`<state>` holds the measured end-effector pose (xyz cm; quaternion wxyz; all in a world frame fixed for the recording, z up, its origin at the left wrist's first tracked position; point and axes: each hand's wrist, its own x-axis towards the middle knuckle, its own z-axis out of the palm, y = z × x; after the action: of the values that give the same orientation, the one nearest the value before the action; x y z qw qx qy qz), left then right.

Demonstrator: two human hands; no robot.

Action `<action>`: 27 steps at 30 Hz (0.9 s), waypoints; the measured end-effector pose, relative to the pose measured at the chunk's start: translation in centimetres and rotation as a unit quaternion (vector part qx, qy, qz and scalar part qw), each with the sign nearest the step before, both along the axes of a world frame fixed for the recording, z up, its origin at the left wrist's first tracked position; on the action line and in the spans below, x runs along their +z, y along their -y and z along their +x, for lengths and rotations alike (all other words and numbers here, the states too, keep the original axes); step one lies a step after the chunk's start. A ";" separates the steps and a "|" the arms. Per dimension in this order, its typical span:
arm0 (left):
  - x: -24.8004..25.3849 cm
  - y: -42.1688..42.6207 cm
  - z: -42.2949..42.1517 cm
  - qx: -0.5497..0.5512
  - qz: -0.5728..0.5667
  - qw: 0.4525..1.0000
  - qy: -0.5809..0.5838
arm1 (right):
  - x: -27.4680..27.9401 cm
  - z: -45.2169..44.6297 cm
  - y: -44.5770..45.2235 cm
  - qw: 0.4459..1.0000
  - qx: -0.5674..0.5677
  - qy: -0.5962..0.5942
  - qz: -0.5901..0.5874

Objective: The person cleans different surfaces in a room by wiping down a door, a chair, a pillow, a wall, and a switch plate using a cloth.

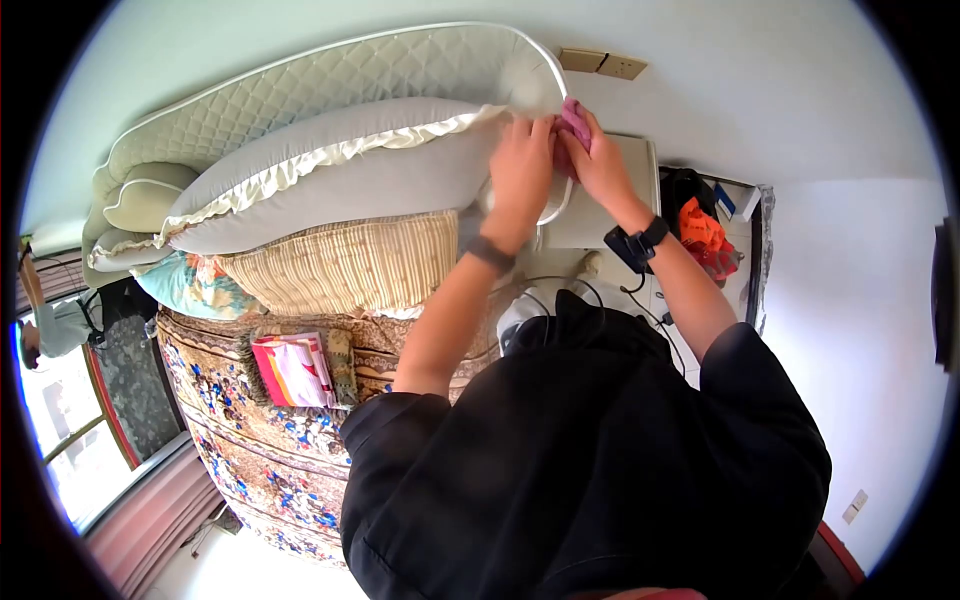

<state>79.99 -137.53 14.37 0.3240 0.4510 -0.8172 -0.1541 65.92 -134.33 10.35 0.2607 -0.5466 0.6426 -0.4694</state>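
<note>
A pink cloth (574,122) is bunched between my two hands at the right end of the padded headboard (400,70). My right hand (605,170) is closed on the cloth, beside the headboard's white piped edge. My left hand (522,165) has its fingers curled against the cloth from the other side, in front of the headboard; its fingertips are partly hidden. Just left of that hand lies a long grey pillow (340,185) with a cream ruffle, leaning on the headboard.
A striped pillow (350,262) and a floral bed cover (270,470) lie below, with a folded pink-and-white cloth (292,370) on top. The pale bedside cabinet (625,215) stands at right, near orange bags (705,230). Wall sockets (603,64) sit above. Cables hang near my right arm.
</note>
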 end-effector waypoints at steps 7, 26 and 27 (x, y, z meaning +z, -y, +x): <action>-3.2 -6.9 2.6 -0.034 0.060 0.991 -0.117 | 2.4 4.4 -8.2 0.979 -0.012 0.124 0.160; -2.9 5.6 -4.1 -0.042 0.125 0.957 -0.257 | 3.2 0.2 3.6 0.995 -0.067 -0.068 0.017; -2.9 5.5 -3.8 -0.040 0.138 0.959 -0.243 | 3.9 0.2 4.1 0.995 -0.066 -0.067 0.014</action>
<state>76.15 -143.02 11.45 0.4415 0.4071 -0.7019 -0.3830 66.13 -138.45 14.25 0.1936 -0.5295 0.6998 -0.4387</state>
